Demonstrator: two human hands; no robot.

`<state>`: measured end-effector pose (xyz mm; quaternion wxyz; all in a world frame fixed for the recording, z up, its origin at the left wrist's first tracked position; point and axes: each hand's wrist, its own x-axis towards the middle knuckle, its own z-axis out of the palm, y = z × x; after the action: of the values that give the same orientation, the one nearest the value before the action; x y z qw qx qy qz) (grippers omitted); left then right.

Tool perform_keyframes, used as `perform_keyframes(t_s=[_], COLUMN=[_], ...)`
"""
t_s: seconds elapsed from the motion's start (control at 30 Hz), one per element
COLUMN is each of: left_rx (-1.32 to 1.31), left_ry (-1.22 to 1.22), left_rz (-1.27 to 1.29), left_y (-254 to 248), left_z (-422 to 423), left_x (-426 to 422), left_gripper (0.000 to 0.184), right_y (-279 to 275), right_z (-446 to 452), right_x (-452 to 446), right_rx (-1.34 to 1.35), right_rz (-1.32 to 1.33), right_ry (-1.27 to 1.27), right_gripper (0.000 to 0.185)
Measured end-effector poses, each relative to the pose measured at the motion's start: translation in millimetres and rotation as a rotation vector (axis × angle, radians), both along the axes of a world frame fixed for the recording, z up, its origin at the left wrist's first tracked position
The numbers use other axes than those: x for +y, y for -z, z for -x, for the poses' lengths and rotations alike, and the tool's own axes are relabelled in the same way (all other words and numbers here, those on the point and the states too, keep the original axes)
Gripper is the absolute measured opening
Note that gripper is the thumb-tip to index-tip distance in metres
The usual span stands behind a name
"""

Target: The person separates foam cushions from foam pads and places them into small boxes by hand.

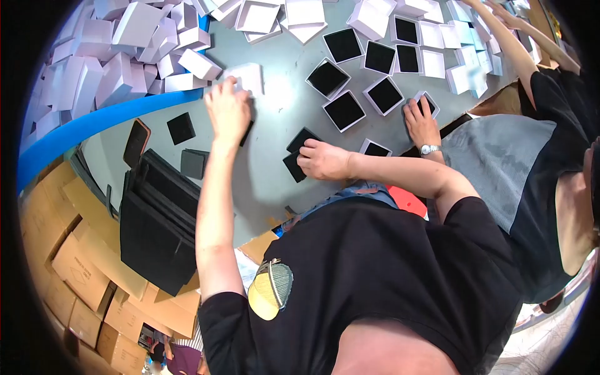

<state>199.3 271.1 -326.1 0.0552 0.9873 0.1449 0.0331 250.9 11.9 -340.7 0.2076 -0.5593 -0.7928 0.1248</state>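
clearly, the biggest risk on the grey table (265,156) seems to be the heap of white boxes (115,81) at the upper left of the frame: they lean loosely behind a blue strip (112,112), so a knock from the left forearm could send some sliding. the tall stack of black foam sheets (159,231) at the left of the frame, its sheets standing unevenly, could tip if an elbow caught it. the lidless white boxes with black inserts (345,111), in the upper middle, sit close together, so a careless sweep might shunt several. smallest, the 2 black pads (294,167) at mid-frame overlap, and a hasty pinch could lift both or crease a corner.

the left hand (228,112), upper left of centre, is half curled, fingers slightly apart, with its fingertips at the edge of a white box (252,78); how firmly it grips does not show. a thin dark edge (247,132) shows beside that palm, and whether it is held is unclear. the right hand (324,159), at mid-frame, is more tightly bent, fingertips touching the 2 black pads; its thumb is hidden, so i cannot say whether it grips either.
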Motion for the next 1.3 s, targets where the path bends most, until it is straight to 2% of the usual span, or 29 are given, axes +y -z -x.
perform_keyframes(t_s=[0.07,0.1,0.13,0.2,0.23,0.27,0.3,0.33,0.4,0.43,0.53,0.57,0.67,0.7,0.8,0.87,0.9,0.93,1.03,1.07,1.17,1.27,1.3], left_rx=[-0.153,-0.173,-0.195,-0.186,-0.194,-0.205,-0.283,-0.343,-0.456,-0.4,-0.297,-0.354,-0.272,-0.261,-0.364,-0.445,-0.344,-0.25,-0.069,-0.11,-0.202,-0.198,-0.171], left_ry=[0.051,0.054,0.052,0.05,-0.015,-0.078,-0.133,-0.136,-0.146,-0.162,-0.214,-0.156,-0.063,-0.019,-0.016,-0.073,-0.186,-0.298,-0.249,-0.2,-0.05,-0.103,-0.192], left_rz=[0.139,0.319,0.5,0.56,0.598,0.635,0.697,0.718,0.757,0.765,0.819,0.731,0.696,0.727,0.579,0.25,0.148,0.04,0.028,0.019,0.006,0.168,0.219], left_y=[-0.8,7.4,14.7,21.0,16.3,11.9,19.0,22.2,27.3,29.0,32.5,37.7,37.2,33.6,12.6,18.9,18.2,18.6,35.9,33.3,16.6,22.0,27.9], left_z=[6.8,9.4,11.8,11.6,7.7,1.6,-0.4,-2.8,-5.5,-5.2,-4.9,-6.7,-15.3,-15.6,-15.5,-14.0,-16.2,-21.4,-33.9,-35.7,-32.7,-32.6,-37.6], left_x=[-22.9,-27.7,-32.1,-41.1,-49.5,-57.2,-61.2,-63.0,-64.9,-65.9,-74.0,-77.3,-92.2,-91.8,-59.2,-12.4,0.0,11.8,37.7,39.4,28.4,14.8,12.5], left_gripper=[0.007,0.008,0.01,0.024,0.033,0.043,0.075,0.084,0.103,0.116,0.115,0.112,0.108,0.099,0.084,0.067,0.061,0.056,0.04,0.033,0.02,0.032,0.042], right_y=[-12.0,-23.8,-35.3,-51.1,-56.6,-56.3,-53.2,-48.4,-23.3,-14.7,-1.4,-3.3,-13.6,-17.8,-32.2,-46.5,-38.4,-30.4,2.9,8.1,11.5,-17.7,-32.0], right_z=[-14.8,-25.0,-37.2,-70.7,-80.9,-83.4,-84.3,-83.7,-82.7,-83.5,-88.7,-86.5,-78.2,-81.1,-84.2,-74.4,-62.4,-51.8,-43.1,-47.7,-44.3,-51.0,-59.1], right_x=[4.4,5.1,7.7,17.2,23.6,32.7,41.0,47.6,55.7,58.5,62.2,62.5,61.5,63.3,48.3,29.3,15.8,0.8,-23.7,-24.5,-28.6,-10.5,-0.7], right_rx=[0.138,0.264,0.497,0.579,0.747,0.699,0.589,0.482,0.169,0.015,-0.281,-0.343,-0.516,-0.535,-0.364,-0.235,-0.333,-0.226,-0.033,-0.004,0.174,0.376,0.406], right_rz=[0.034,0.106,0.09,-0.011,0.028,-0.092,-0.156,-0.217,-0.231,-0.237,-0.042,-0.019,0.27,0.4,0.127,-0.011,0.063,0.112,0.133,0.142,0.117,0.297,0.271], right_ry=[0.01,0.054,0.185,0.374,0.559,0.721,0.701,0.683,0.498,0.402,0.366,0.361,0.388,0.375,0.436,0.148,-0.029,-0.128,-0.252,-0.271,-0.108,0.094,0.133], right_gripper=[0.013,0.012,0.011,0.007,0.008,0.008,0.01,0.012,0.013,0.013,0.013,0.007,0.005,0.005,0.005,0.01,0.01,0.01,0.008,0.011,0.012,0.017,0.023])
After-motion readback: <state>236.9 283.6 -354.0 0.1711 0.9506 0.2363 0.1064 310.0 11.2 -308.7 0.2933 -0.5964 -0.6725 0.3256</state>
